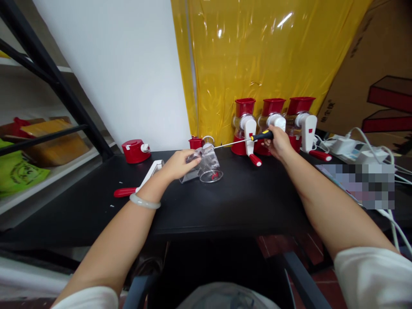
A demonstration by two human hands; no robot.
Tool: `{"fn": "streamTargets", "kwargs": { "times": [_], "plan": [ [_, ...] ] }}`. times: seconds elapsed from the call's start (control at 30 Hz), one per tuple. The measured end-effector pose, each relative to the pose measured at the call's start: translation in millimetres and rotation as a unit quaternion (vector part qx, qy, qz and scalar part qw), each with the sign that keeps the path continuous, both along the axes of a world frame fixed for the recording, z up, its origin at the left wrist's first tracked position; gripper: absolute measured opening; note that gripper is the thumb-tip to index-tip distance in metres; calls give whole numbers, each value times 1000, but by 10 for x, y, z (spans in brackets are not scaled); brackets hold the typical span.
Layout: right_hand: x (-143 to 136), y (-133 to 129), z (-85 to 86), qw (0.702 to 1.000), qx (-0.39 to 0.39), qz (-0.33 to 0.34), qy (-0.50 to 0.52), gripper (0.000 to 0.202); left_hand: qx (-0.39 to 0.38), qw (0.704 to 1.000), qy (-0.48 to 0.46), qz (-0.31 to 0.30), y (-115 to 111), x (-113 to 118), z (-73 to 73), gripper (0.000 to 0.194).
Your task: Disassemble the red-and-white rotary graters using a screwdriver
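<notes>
My left hand (183, 164) is closed around a clear plastic housing (210, 159), tilted above the black table. In my right hand (279, 141) is a screwdriver (262, 135) with a black and yellow handle. Its long shaft points left, and the tip reaches the upper edge of the clear housing; the exact contact is too small to tell. Behind the housing stand a small red part (195, 142) and a metal-looking drum (208, 140). Left of my left hand lies a white crank (149, 175) with a red handle, and farther back a red round base (136, 151).
Three red and white rotary graters (245, 122) stand along the back of the black table (193, 216). White chargers and cables (370, 150) lie at the right, beside a blurred flat item (357, 184). A shelf (58, 176) stands left; a large cardboard box (363, 77) leans behind.
</notes>
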State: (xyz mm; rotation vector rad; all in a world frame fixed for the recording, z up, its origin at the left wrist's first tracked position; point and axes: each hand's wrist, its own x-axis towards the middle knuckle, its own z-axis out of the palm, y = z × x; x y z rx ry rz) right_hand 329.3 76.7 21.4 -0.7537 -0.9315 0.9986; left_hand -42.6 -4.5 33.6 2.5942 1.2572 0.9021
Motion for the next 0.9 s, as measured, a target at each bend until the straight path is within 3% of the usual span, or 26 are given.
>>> {"fn": "streamTargets", "kwargs": {
  "times": [0.2,0.3,0.4,0.5,0.73,0.9],
  "plan": [
    [-14,-72,26,998,-11,15,53,17,0,1000,-1,-2,-9,0,0,28],
    [-1,-71,23,999,-9,13,38,26,0,1000,-1,-2,-8,1,0,28],
    [8,-23,5,999,-11,-33,1,39,5,1000,3,-3,-18,10,8,29],
    [2,16,-12,997,-13,-62,-36,39,5,1000,1,-3,-36,21,21,29],
    [-30,-33,26,998,3,5,62,24,9,1000,1,-13,-30,21,11,26],
    [-16,-6,14,999,12,-28,23,39,5,1000,1,-17,-22,18,-1,26]
  ]
}}
